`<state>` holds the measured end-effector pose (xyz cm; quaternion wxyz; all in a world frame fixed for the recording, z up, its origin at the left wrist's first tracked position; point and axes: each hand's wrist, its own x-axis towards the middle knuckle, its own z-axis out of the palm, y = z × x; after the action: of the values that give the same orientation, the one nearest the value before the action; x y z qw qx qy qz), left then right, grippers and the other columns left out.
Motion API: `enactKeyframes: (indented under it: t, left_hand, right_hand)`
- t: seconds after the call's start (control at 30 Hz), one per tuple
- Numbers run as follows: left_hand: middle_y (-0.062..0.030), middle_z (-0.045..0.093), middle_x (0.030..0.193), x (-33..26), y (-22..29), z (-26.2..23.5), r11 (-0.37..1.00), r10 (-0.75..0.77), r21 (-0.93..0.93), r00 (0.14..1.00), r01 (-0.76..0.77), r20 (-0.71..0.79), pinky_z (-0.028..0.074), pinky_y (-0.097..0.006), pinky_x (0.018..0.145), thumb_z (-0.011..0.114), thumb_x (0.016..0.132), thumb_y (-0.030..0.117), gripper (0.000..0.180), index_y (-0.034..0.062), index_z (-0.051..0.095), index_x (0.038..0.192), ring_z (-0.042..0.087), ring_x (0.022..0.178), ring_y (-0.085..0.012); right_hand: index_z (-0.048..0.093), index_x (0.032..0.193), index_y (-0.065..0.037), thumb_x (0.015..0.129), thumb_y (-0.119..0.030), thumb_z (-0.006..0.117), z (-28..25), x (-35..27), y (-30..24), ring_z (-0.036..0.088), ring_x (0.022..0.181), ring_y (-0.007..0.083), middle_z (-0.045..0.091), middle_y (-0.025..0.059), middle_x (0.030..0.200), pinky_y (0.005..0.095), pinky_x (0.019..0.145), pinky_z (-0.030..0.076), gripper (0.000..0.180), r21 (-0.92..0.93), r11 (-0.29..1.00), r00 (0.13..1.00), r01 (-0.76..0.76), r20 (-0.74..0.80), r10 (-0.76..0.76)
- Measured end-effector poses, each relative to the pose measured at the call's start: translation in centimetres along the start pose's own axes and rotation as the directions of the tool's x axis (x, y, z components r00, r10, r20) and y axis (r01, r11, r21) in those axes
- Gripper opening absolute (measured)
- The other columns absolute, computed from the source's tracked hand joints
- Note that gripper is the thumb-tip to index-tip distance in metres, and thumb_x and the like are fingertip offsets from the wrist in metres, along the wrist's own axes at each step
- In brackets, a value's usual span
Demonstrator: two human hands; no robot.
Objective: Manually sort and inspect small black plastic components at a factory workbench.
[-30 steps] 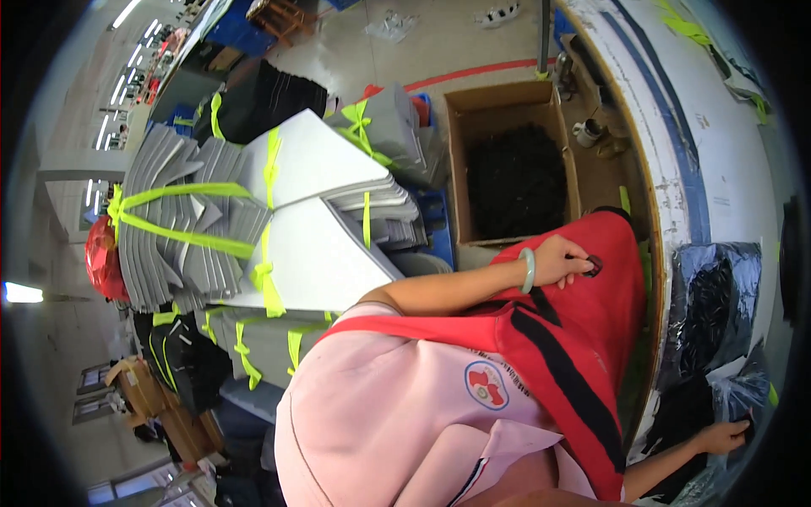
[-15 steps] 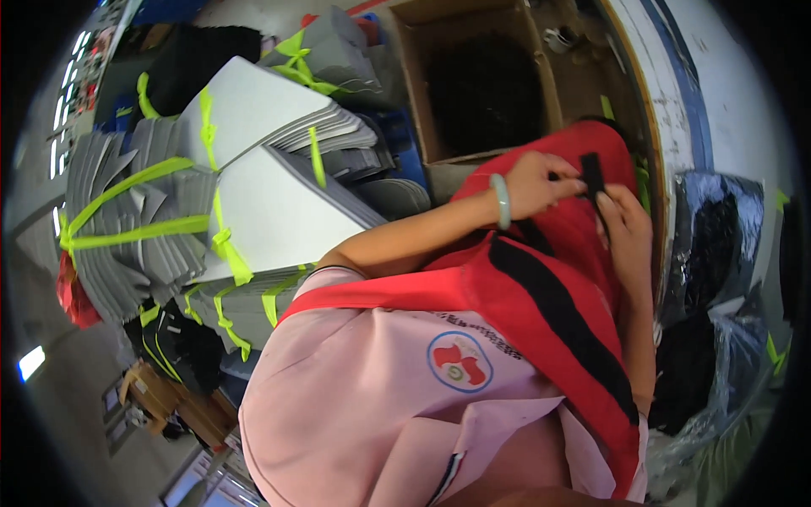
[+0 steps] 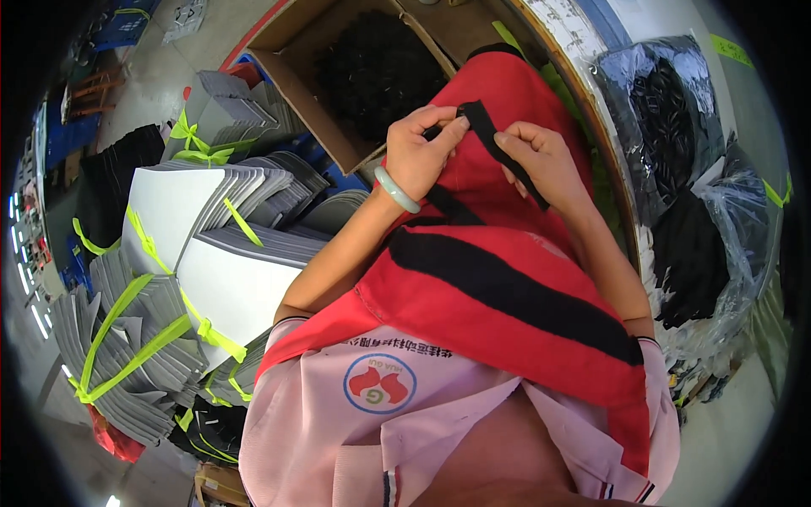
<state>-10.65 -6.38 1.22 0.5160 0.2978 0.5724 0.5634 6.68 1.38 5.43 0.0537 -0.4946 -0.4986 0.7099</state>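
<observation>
A black fabric strip [image 3: 483,127] is held above my lap, over the red apron [image 3: 507,89]. My left hand [image 3: 420,152], with a pale green bangle [image 3: 397,190] at its wrist, pinches the strip's upper end between thumb and fingers. A small dark piece shows beside those fingers; I cannot tell if it belongs to the same strip. My right hand [image 3: 541,160] grips the strip further along, and its lower end hangs past the palm toward the wrist.
A cardboard box [image 3: 291,93] with a dark heap inside stands ahead of my lap. Grey-white sheet stacks [image 3: 245,262], tied with yellow-green bands, lie at left. At right, beyond a worn table edge [image 3: 604,173], are plastic-wrapped black goods [image 3: 663,110].
The whole view has turned, so hands and box appear further left. The black strip now shows at greater length, running slantwise between both hands, which both still hold it.
</observation>
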Motion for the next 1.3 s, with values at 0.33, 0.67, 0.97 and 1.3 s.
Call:
enactKeyframes:
  t: [0.33,0.67,0.97,1.3]
  left_hand:
    - [-0.0064,0.057,0.068,0.3,-0.8,-0.6,0.891,0.353,0.310,0.935,-0.331,-0.015,0.044,-0.024,0.056,0.068,0.079,-0.003,0.013,-0.0046,0.067,0.091,0.055,0.061,-0.0103]
    - [-0.0089,0.060,0.072,0.3,-1.1,-0.6,0.772,0.454,0.462,0.888,-0.436,0.078,0.045,-0.024,0.059,0.069,0.079,-0.001,0.014,-0.0032,0.067,0.092,0.058,0.064,-0.0165]
    - [-0.0109,0.060,0.072,0.2,-1.1,0.0,0.731,0.474,0.517,0.876,-0.445,0.084,0.047,-0.028,0.059,0.070,0.078,0.002,0.013,-0.0007,0.067,0.090,0.060,0.064,-0.0215]
    - [-0.0089,0.068,0.078,0.2,-1.3,-0.6,0.945,-0.162,-0.265,0.977,0.194,0.138,0.048,-0.025,0.047,0.067,0.087,0.018,0.022,-0.0008,0.069,0.098,0.062,0.058,-0.0132]
  right_hand:
    - [0.061,0.091,-0.004,0.092,-0.020,0.056,0.1,0.1,0.3,0.047,0.041,0.0069,0.057,0.0020,0.059,0.0208,0.039,0.038,0.017,0.149,0.987,0.991,-0.055,0.127,0.036]
    - [0.059,0.093,-0.004,0.094,-0.020,0.059,0.9,1.7,0.4,0.049,0.048,0.0056,0.056,0.0010,0.066,0.0191,0.045,0.039,0.016,0.356,0.931,0.994,0.082,0.037,-0.102]
    - [0.058,0.100,-0.002,0.095,-0.022,0.057,1.8,2.3,1.0,0.050,0.051,0.0080,0.056,0.0034,0.069,0.0216,0.048,0.042,0.021,0.555,0.829,0.993,0.073,0.036,-0.111]
    - [0.057,0.110,-0.002,0.096,-0.020,0.054,0.0,3.3,1.3,0.054,0.063,0.0084,0.059,0.0026,0.078,0.0223,0.058,0.044,0.023,0.340,0.936,0.992,0.096,0.046,-0.118]
